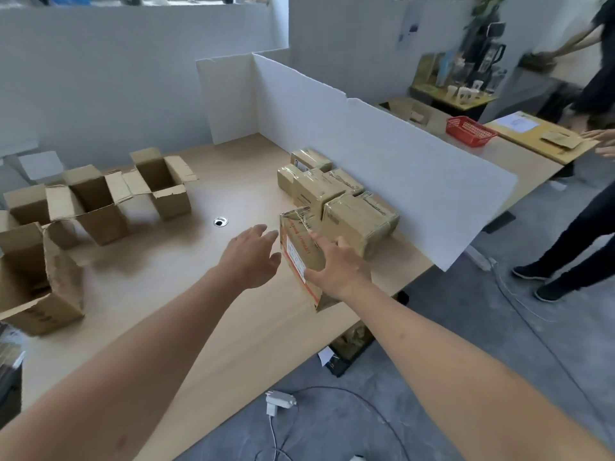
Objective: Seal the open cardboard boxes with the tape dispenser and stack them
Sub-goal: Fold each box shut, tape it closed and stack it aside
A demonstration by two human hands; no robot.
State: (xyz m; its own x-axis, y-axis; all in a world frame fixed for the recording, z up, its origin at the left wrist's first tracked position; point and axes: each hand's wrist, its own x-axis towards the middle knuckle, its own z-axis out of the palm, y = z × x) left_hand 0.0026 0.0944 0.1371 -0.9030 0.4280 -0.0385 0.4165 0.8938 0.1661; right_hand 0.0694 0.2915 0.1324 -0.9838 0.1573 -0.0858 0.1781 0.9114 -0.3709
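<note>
A taped cardboard box with red print stands tilted near the table's right edge. My right hand lies on its near side, fingers spread over the top and the thumb against its front. Just left of the box hovers my left hand, fingers straight, touching nothing. Behind it, several sealed boxes sit packed together against the white partition. Several open boxes with raised flaps stand along the table's left side. No tape dispenser is in view.
A cable hole is in the wooden table between the two groups. A red basket and another person's hands lie beyond the partition; people stand at right. A white power adapter with cables lies on the floor.
</note>
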